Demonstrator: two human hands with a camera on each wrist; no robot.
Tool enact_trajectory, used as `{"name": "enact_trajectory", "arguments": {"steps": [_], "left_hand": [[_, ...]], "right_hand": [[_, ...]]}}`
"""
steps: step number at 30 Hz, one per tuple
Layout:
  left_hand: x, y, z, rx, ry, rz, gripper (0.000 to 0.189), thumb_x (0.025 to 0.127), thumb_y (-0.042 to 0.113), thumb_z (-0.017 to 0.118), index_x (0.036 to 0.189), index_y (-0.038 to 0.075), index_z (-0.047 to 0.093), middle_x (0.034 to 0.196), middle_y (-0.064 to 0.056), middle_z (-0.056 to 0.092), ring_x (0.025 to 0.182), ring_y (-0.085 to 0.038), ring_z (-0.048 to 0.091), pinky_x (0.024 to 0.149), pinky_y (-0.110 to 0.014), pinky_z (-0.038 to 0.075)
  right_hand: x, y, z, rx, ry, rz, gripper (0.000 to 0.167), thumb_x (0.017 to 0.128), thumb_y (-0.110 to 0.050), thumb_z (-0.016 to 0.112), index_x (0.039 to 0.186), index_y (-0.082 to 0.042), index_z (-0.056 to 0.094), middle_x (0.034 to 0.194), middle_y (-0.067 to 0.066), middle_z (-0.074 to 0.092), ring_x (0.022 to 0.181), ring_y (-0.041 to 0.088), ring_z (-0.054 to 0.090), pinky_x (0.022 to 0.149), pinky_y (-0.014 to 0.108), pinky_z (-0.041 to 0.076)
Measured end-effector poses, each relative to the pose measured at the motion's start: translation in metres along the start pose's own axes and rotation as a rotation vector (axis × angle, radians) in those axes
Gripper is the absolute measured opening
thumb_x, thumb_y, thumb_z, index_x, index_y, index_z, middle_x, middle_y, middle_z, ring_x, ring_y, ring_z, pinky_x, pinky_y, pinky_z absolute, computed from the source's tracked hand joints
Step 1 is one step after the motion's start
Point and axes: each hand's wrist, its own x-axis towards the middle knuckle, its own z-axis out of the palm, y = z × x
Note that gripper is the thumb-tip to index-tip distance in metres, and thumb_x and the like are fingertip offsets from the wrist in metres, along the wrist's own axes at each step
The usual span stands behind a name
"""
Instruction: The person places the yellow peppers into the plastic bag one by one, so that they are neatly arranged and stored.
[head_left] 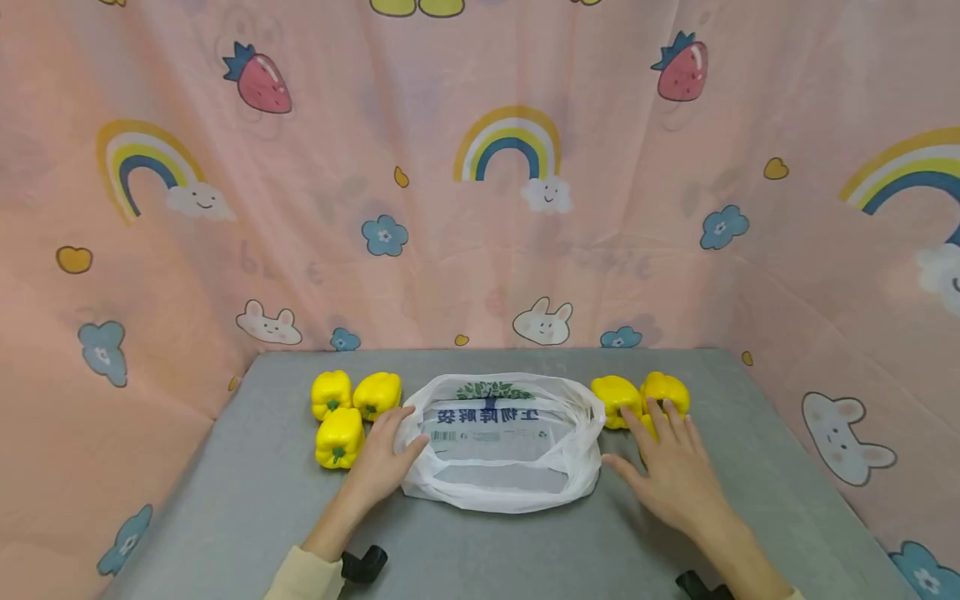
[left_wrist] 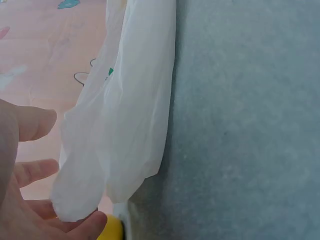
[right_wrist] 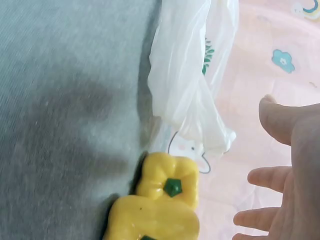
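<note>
A white plastic bag with a printed tree and dark characters stands mid-table, its mouth spread wide. My left hand is at the bag's left rim, fingers spread and thumb apart; in the left wrist view the bag's edge overlaps the fingertips. Right of the bag, my right hand reaches over the right group of yellow bell peppers with its fingers spread and nothing in them. These fingers partly hide the peppers behind them. The right wrist view shows two yellow bell peppers with green stems beside the bag.
Three more yellow bell peppers sit together left of the bag, close to my left hand. The grey table meets a pink patterned curtain at its back and sides.
</note>
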Motion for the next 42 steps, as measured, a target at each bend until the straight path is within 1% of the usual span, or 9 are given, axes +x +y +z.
{"name": "enact_trajectory", "arguments": {"steps": [4, 8, 13, 14, 19, 23, 31, 37, 42], "left_hand": [[0.004, -0.005, 0.002, -0.098, 0.001, -0.051, 0.053, 0.099, 0.030, 0.067, 0.145, 0.009, 0.052, 0.151, -0.018, 0.045, 0.137, -0.038, 0.044, 0.113, -0.064, 0.032], [0.007, -0.009, 0.005, -0.186, -0.001, -0.092, 0.049, 0.098, 0.024, 0.068, 0.143, 0.010, 0.054, 0.152, -0.018, 0.045, 0.140, -0.038, 0.041, 0.115, -0.064, 0.028], [0.009, -0.011, 0.007, -0.247, -0.017, -0.123, 0.046, 0.098, 0.022, 0.068, 0.142, 0.013, 0.055, 0.154, -0.018, 0.042, 0.143, -0.038, 0.037, 0.116, -0.066, 0.022], [0.009, -0.011, 0.007, -0.254, -0.021, -0.129, 0.046, 0.098, 0.022, 0.068, 0.142, 0.014, 0.055, 0.155, -0.017, 0.042, 0.143, -0.038, 0.036, 0.116, -0.066, 0.022], [0.010, -0.013, 0.009, -0.271, -0.029, -0.154, 0.045, 0.099, 0.023, 0.067, 0.141, 0.015, 0.056, 0.155, -0.018, 0.041, 0.144, -0.039, 0.035, 0.116, -0.067, 0.021], [0.010, -0.015, 0.009, -0.267, -0.026, -0.170, 0.046, 0.099, 0.025, 0.067, 0.142, 0.014, 0.055, 0.156, -0.018, 0.041, 0.144, -0.039, 0.035, 0.116, -0.066, 0.021], [0.013, -0.017, 0.011, -0.271, -0.019, -0.178, 0.046, 0.099, 0.026, 0.066, 0.142, 0.015, 0.055, 0.157, -0.016, 0.040, 0.144, -0.038, 0.035, 0.116, -0.066, 0.022], [0.011, -0.015, 0.011, -0.262, -0.019, -0.174, 0.045, 0.099, 0.023, 0.066, 0.141, 0.014, 0.056, 0.156, -0.018, 0.041, 0.143, -0.039, 0.036, 0.116, -0.066, 0.023], [0.010, -0.014, 0.011, -0.249, -0.019, -0.178, 0.045, 0.099, 0.023, 0.066, 0.141, 0.014, 0.056, 0.156, -0.017, 0.041, 0.143, -0.038, 0.036, 0.116, -0.066, 0.023]], "right_hand": [[0.000, 0.003, -0.002, 0.004, 0.008, 0.003, 0.080, 0.100, -0.059, 0.052, 0.155, -0.002, 0.039, 0.160, 0.033, 0.024, 0.146, 0.054, 0.016, 0.120, 0.063, 0.003], [-0.001, 0.008, -0.001, 0.016, 0.023, 0.005, 0.077, 0.100, -0.057, 0.054, 0.153, -0.001, 0.041, 0.158, 0.034, 0.027, 0.145, 0.055, 0.019, 0.119, 0.065, 0.007], [0.000, 0.017, 0.001, 0.054, 0.042, 0.023, 0.074, 0.101, -0.053, 0.056, 0.152, -0.001, 0.043, 0.155, 0.036, 0.028, 0.143, 0.055, 0.021, 0.118, 0.067, 0.010], [0.000, 0.018, 0.001, 0.058, 0.045, 0.030, 0.074, 0.101, -0.052, 0.056, 0.151, -0.001, 0.043, 0.155, 0.036, 0.029, 0.143, 0.056, 0.022, 0.117, 0.068, 0.013], [0.003, 0.027, 0.001, 0.085, 0.059, 0.060, 0.071, 0.101, -0.049, 0.058, 0.150, 0.000, 0.044, 0.151, 0.037, 0.032, 0.136, 0.059, 0.030, 0.105, 0.077, 0.025], [0.005, 0.033, 0.001, 0.113, 0.066, 0.086, 0.068, 0.102, -0.047, 0.058, 0.148, 0.002, 0.045, 0.148, 0.038, 0.036, 0.131, 0.059, 0.035, 0.099, 0.079, 0.031], [0.007, 0.051, 0.001, 0.204, 0.062, 0.164, 0.066, 0.102, -0.046, 0.057, 0.145, 0.004, 0.046, 0.148, 0.041, 0.033, 0.130, 0.063, 0.033, 0.096, 0.082, 0.030], [0.008, 0.060, 0.001, 0.278, 0.001, 0.206, 0.066, 0.104, -0.044, 0.053, 0.146, 0.007, 0.044, 0.148, 0.038, 0.033, 0.132, 0.060, 0.032, 0.099, 0.079, 0.029], [0.009, 0.068, 0.004, 0.330, -0.041, 0.205, 0.065, 0.105, -0.043, 0.052, 0.146, 0.006, 0.043, 0.149, 0.036, 0.034, 0.133, 0.057, 0.033, 0.100, 0.077, 0.029]]}}
